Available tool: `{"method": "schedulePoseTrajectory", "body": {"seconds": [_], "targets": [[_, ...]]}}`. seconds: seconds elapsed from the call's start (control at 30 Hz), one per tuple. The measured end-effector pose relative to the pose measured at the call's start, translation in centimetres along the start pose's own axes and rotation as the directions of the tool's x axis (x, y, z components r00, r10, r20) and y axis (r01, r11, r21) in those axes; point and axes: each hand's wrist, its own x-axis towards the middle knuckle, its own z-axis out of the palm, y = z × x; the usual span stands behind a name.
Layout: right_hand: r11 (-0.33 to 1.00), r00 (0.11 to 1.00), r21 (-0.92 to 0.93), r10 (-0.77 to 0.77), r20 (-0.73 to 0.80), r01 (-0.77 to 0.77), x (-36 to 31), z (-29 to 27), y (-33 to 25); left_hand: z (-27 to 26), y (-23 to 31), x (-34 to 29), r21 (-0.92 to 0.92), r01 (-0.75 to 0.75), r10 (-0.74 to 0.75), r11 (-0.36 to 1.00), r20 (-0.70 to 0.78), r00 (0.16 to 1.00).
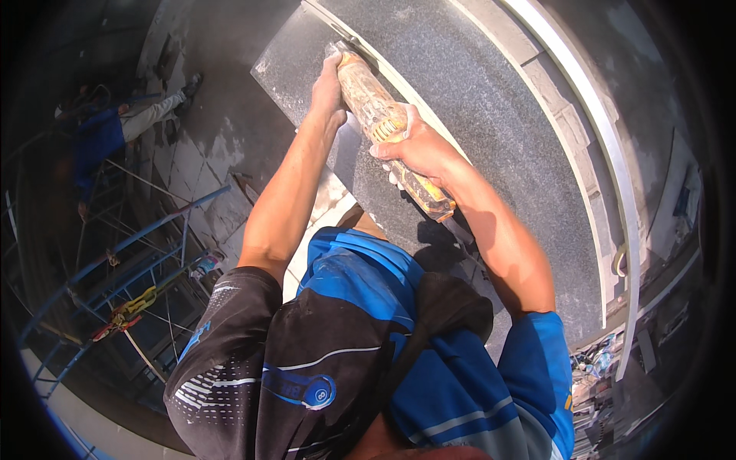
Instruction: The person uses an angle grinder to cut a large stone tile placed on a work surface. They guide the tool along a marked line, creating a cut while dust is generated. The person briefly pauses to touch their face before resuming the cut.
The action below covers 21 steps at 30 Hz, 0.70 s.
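Note:
A dusty yellow angle grinder (366,96) lies slantwise across speckled grey stone slabs (498,130). My left hand (328,93) is closed around its front end, by the grinder's head. Farther back, my right hand (422,146) wraps round the body, with the thumb across the top. The head meets a pale strip (395,80) that runs along the slab; the disc is mostly hidden, and whether it touches the stone I cannot tell. Beneath the tool, a smaller grey slab part (285,65) shows to the left of the strip. A dark cord leaves the grinder's rear.
Blue scaffold tubes (146,239) stand at left, with yellow and red straps (132,313) on them. Another person (103,138) in a blue top is at upper left. A long metal bar (622,176) curves along the right. Scattered debris (602,360) lies at lower right.

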Motion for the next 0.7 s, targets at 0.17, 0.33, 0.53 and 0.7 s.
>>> {"method": "schedulePoseTrajectory", "body": {"seconds": [0.17,0.33,0.53,0.7], "targets": [[0.998,0.998,-0.014,-0.056,-0.025,0.055,-0.2,-0.1,1.5,0.0,-0.6,-0.6,-0.002,0.006,-0.006,1.0,0.031,1.0],[0.998,0.998,-0.025,-0.065,-0.024,0.065,-0.7,-0.3,2.2,0.0,-0.9,-1.3,-0.027,0.016,-0.015,1.0,0.036,0.999],[0.996,0.995,-0.024,-0.091,-0.033,0.09,-0.9,-0.5,3.2,0.6,-1.1,-2.2,-0.005,-0.007,0.007,1.0,0.004,1.0],[0.997,0.997,-0.007,-0.071,-0.02,0.071,-0.4,-0.7,2.8,0.6,-1.1,-1.6,0.008,-0.015,0.015,1.0,0.005,1.0]]}}
